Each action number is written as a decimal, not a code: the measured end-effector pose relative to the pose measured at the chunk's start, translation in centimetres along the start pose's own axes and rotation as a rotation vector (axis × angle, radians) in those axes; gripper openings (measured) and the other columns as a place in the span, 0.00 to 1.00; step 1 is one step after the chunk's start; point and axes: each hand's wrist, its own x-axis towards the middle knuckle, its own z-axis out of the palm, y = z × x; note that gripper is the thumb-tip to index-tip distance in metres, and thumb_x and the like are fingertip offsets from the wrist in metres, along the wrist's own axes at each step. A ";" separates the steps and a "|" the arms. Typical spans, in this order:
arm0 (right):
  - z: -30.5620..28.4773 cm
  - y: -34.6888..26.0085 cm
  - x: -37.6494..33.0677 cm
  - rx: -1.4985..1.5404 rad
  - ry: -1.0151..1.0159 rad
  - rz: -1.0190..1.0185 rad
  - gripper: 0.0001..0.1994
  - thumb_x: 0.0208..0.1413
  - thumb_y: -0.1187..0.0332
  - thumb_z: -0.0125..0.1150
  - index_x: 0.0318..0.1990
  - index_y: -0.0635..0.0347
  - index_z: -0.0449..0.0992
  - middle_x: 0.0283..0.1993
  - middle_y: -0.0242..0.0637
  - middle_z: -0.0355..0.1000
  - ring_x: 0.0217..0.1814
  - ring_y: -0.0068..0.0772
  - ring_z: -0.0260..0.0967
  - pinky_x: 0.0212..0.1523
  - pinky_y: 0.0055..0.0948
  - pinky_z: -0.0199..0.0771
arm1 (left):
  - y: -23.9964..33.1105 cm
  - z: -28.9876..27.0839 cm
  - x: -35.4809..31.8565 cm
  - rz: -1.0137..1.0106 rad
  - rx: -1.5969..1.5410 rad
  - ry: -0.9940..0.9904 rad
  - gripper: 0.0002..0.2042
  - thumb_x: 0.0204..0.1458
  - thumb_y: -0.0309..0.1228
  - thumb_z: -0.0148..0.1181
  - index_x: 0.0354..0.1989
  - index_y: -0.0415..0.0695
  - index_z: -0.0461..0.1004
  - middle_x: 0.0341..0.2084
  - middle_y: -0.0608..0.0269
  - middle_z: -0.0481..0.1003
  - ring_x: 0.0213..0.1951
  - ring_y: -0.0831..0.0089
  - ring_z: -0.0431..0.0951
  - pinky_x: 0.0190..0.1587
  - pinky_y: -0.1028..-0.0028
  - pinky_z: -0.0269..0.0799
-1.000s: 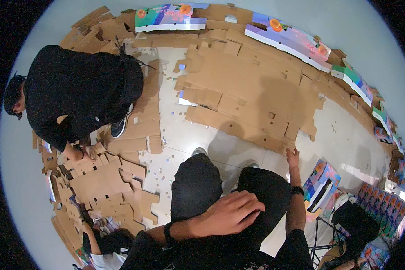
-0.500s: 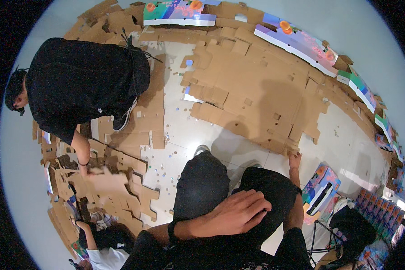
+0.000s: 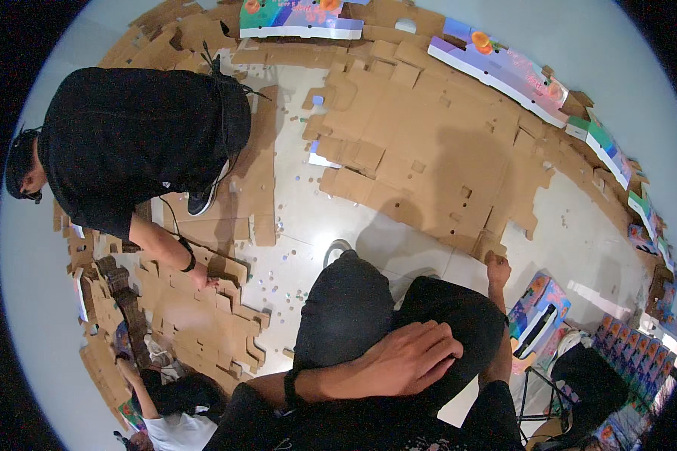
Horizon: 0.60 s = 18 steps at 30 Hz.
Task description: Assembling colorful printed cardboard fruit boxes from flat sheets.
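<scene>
left hand (image 3: 402, 359): flat on the wearer's dark-trousered thigh (image 3: 429, 323), fingers spread loosely, holding nothing | right hand (image 3: 496, 268): fingers pinched on the near corner of the big flat cardboard sheet (image 3: 429, 161) (die-cut, on the pale floor) | co-worker in black (image 3: 139, 143): left of that sheet, hand on another cardboard piece (image 3: 195, 312) | printed cartons (image 3: 496, 68): along the sheet's far edge

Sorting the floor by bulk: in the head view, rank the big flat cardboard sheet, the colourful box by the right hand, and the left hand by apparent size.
1. Cardboard sheet
2. Left hand, enlarged by nearness
3. Colourful box
</scene>
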 end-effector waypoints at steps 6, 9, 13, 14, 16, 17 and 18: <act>0.0 -2.0 -2.9 -0.203 0.353 -0.269 0.30 0.58 0.46 0.63 0.54 0.67 0.75 0.45 0.59 0.77 0.53 0.64 0.73 0.60 0.52 0.73 | 0.0 -0.1 0.0 0.051 -0.025 0.095 0.10 0.55 0.28 0.66 0.43 0.45 0.72 0.33 0.56 0.71 0.38 0.54 0.76 0.39 0.59 0.74; 0.2 -2.9 -2.4 -0.152 0.313 -0.422 0.29 0.57 0.49 0.65 0.55 0.67 0.74 0.45 0.58 0.78 0.51 0.62 0.76 0.57 0.54 0.75 | 0.2 -0.5 -0.2 0.051 -0.063 0.114 0.09 0.55 0.27 0.65 0.41 0.44 0.71 0.31 0.57 0.70 0.36 0.54 0.75 0.36 0.58 0.73; -0.3 -5.9 -2.0 0.164 0.101 -0.284 0.27 0.62 0.46 0.60 0.51 0.65 0.77 0.42 0.58 0.81 0.45 0.65 0.80 0.46 0.57 0.80 | 0.5 -0.9 -1.2 0.033 -0.096 0.075 0.09 0.55 0.23 0.62 0.41 0.43 0.70 0.31 0.56 0.69 0.35 0.55 0.75 0.39 0.60 0.71; -0.5 -6.6 -2.3 0.059 0.114 -0.358 0.27 0.61 0.45 0.60 0.49 0.64 0.79 0.42 0.58 0.81 0.46 0.65 0.80 0.46 0.55 0.80 | 0.6 -0.9 -1.6 0.008 -0.140 0.063 0.08 0.56 0.23 0.61 0.42 0.43 0.70 0.31 0.56 0.70 0.35 0.56 0.75 0.38 0.60 0.71; -1.3 -7.6 -3.0 -0.167 0.169 -0.352 0.26 0.61 0.45 0.60 0.46 0.63 0.81 0.41 0.58 0.81 0.46 0.65 0.80 0.46 0.52 0.81 | 0.8 -0.8 -2.4 -0.039 -0.228 0.032 0.08 0.56 0.24 0.61 0.42 0.42 0.70 0.31 0.57 0.70 0.34 0.60 0.75 0.37 0.62 0.72; -1.9 -7.8 -3.6 -0.140 0.249 -0.428 0.24 0.60 0.46 0.61 0.41 0.61 0.84 0.39 0.58 0.81 0.45 0.64 0.80 0.45 0.52 0.81 | 0.9 -0.7 -2.8 0.016 -0.224 0.082 0.07 0.58 0.26 0.62 0.42 0.42 0.71 0.31 0.58 0.71 0.32 0.64 0.75 0.36 0.64 0.72; -2.8 -7.7 -4.2 -0.087 0.247 -0.433 0.24 0.61 0.46 0.60 0.41 0.61 0.84 0.39 0.57 0.81 0.44 0.63 0.80 0.45 0.52 0.81 | 1.0 -0.6 -3.1 0.060 -0.206 0.077 0.07 0.58 0.26 0.62 0.42 0.42 0.71 0.31 0.58 0.71 0.32 0.63 0.75 0.36 0.65 0.72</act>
